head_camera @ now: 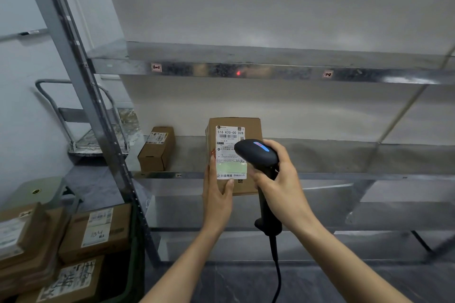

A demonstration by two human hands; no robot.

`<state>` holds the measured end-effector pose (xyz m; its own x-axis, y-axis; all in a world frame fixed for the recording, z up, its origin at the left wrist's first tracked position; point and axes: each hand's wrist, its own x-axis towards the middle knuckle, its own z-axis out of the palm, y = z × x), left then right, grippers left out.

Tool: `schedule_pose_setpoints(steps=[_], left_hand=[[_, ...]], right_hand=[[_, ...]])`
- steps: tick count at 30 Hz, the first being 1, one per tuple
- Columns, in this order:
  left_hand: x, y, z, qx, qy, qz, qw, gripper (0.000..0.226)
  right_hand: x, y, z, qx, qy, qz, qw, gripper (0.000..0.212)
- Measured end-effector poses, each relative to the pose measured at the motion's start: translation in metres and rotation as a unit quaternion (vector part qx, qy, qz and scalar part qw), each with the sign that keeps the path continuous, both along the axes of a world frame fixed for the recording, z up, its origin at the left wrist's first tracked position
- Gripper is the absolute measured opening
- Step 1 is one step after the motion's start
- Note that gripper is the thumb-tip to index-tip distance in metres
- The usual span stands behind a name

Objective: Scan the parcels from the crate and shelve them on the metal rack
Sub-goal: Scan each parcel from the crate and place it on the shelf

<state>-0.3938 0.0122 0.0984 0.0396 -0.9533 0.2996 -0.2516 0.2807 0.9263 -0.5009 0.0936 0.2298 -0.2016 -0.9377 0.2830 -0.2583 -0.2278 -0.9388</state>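
Note:
My left hand point(218, 194) grips a brown cardboard parcel point(251, 128) from below, holding it upright in front of the metal rack point(270, 74). Its white shipping label point(230, 145) faces me. My right hand point(280, 179) holds a black corded barcode scanner point(256, 152) whose head lies over the label's right side, with a blue light lit on top. A red dot glows on the upper shelf's front edge. One small cardboard parcel point(157, 149) lies at the left end of the middle shelf. The crate point(123, 265) at lower left holds several labelled parcels point(96, 230).
The rack's slanted upright post point(81, 81) stands between the crate and the shelves. A folded metal hand trolley point(81, 130) leans on the wall behind it. A green stool point(34, 192) sits beside the crate. The scanner cable point(278, 275) hangs down between my arms.

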Motion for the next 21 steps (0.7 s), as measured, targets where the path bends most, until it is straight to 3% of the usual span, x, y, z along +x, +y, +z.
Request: schedule_pose_setpoints(steps=[16, 21], left_hand=[[0.018, -0.002, 0.003, 0.024, 0.023, -0.017, 0.999, 0.069], [0.043, -0.016, 0.010, 0.062, 0.013, -0.003, 0.998, 0.053]], right_hand=[[-0.023, -0.001, -0.008, -0.008, 0.000, 0.053, 0.999, 0.052], [-0.030, -0.012, -0.015, 0.014, -0.008, 0.063, 0.998, 0.054]])
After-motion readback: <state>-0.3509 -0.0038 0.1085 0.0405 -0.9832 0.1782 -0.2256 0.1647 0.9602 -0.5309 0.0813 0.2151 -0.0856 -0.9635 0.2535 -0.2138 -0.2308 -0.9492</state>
